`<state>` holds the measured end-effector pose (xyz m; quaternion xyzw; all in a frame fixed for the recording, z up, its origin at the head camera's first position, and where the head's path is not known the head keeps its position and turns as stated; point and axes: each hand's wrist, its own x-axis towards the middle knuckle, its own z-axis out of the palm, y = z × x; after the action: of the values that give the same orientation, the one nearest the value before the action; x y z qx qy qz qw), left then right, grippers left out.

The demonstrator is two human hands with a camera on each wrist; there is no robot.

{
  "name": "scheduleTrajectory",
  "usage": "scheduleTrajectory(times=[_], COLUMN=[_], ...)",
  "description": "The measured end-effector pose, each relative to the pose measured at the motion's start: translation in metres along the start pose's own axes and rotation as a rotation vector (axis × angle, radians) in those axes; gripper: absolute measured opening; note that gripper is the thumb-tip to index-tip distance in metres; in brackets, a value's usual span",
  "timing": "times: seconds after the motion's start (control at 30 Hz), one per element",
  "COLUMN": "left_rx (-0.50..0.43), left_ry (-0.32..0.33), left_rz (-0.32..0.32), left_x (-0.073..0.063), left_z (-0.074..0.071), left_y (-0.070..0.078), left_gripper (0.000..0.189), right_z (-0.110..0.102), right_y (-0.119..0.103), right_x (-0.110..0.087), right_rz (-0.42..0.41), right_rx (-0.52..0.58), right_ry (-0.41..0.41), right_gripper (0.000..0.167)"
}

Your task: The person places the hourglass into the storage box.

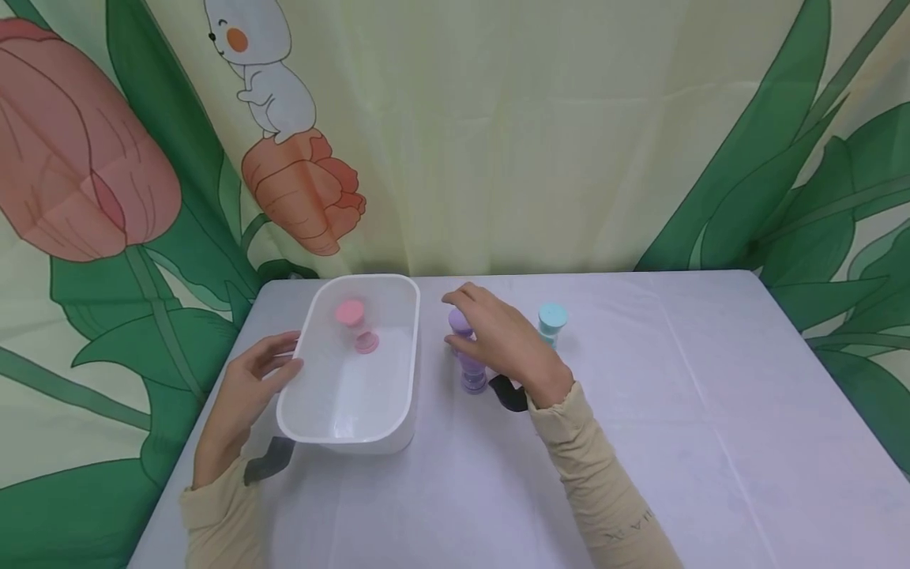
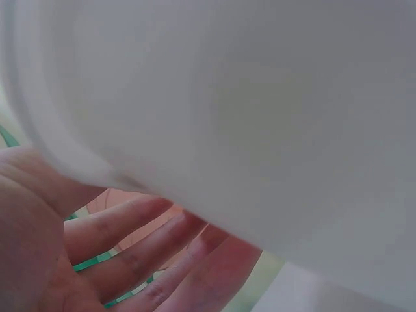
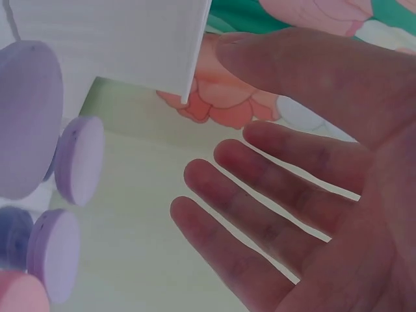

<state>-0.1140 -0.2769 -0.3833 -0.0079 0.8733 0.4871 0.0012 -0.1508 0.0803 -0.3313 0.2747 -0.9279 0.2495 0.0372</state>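
Observation:
My left hand point(image 1: 245, 395) rests against the left side of a white plastic bin point(image 1: 345, 438). In the left wrist view its fingers point(image 2: 140, 260) lie loosely along the bin's outer wall. Inside the bin is a small container with a pink lid point(image 1: 350, 312) and a pink piece point(image 1: 366, 342) just below it. My right hand point(image 1: 508, 336) hovers over small purple-lidded containers point(image 1: 472, 379), partly hiding them. In the right wrist view its fingers point(image 3: 240, 240) are spread, holding nothing, apart from the purple lids point(image 3: 79, 160).
A teal-lidded container point(image 1: 552, 318) stands just right of my right hand. The right wrist view also has a pink lid point(image 3: 23, 292) at its lower left corner. A white cloth covers the table point(image 1: 711, 442); a printed curtain point(image 1: 533, 142) hangs behind its far edge.

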Motion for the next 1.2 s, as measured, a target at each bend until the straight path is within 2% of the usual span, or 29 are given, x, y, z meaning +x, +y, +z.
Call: scheduleTrajectory(times=[0.23,0.67,1.03,1.2], left_rx=[-0.019,-0.014,-0.006,-0.013], left_ry=[-0.004,-0.003,0.000,0.001], left_rz=[0.000,-0.001,-0.012,-0.002], left_x=[0.000,0.000,-0.002,-0.001], left_z=[-0.001,0.000,-0.001,0.000], left_y=[0.000,0.000,0.000,0.001], left_gripper=[0.055,0.055,0.056,0.055], right_z=[-0.001,-0.011,-0.014,-0.016], right_y=[0.006,0.021,0.032,0.037], right_x=[-0.013,-0.036,-0.056,-0.065], right_rz=[-0.004,0.027,0.075,0.089], right_rx=[-0.004,-0.050,-0.053,-0.050], right_ry=[0.038,0.053,0.048,0.061], right_gripper=[0.044,0.044,0.047,0.044])
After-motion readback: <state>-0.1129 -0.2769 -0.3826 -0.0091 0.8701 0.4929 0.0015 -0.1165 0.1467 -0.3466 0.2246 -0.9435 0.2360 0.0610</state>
